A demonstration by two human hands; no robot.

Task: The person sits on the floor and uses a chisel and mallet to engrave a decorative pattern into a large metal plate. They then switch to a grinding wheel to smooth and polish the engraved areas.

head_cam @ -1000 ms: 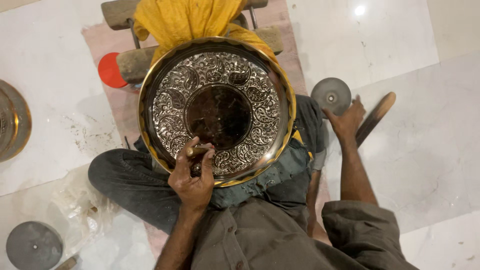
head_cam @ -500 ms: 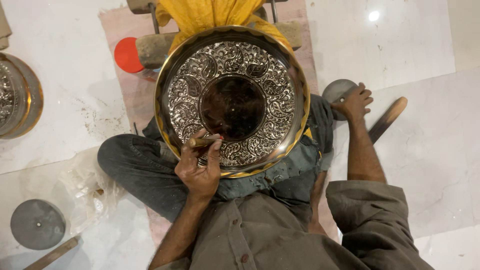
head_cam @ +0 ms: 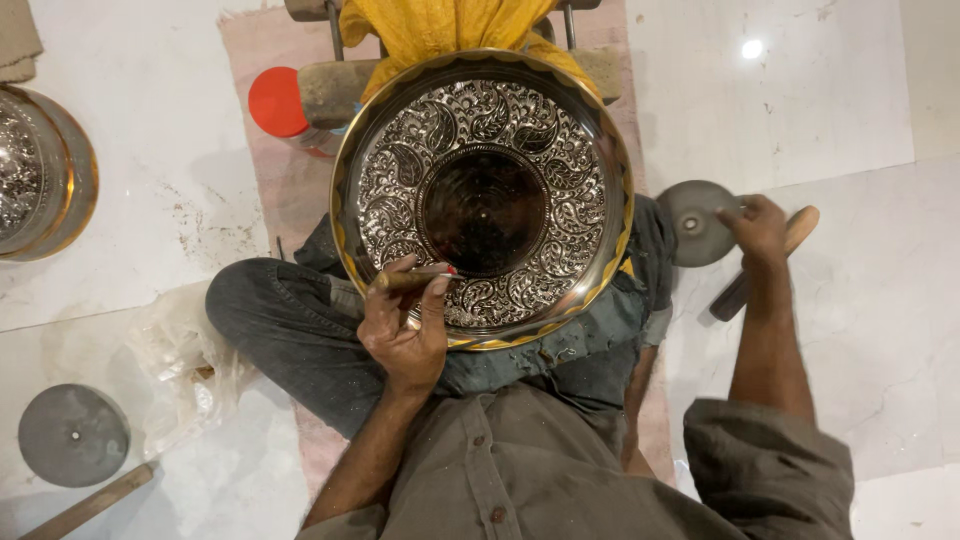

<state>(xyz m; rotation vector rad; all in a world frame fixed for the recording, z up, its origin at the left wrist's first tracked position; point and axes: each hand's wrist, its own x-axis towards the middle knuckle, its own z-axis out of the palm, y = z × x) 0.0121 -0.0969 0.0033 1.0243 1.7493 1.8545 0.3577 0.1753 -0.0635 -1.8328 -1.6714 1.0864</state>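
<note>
Red-lidded round container on the floor, just left of the engraved plate.

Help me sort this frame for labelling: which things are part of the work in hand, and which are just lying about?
In use:
- engraved round metal plate on the lap
- thin tool in the left hand, tip on the plate
- right hand on the wooden-handled mallet
- yellow cloth behind the plate

Lying about:
- red-lidded jar
- grey disc
- second plate
- clear plastic
</note>
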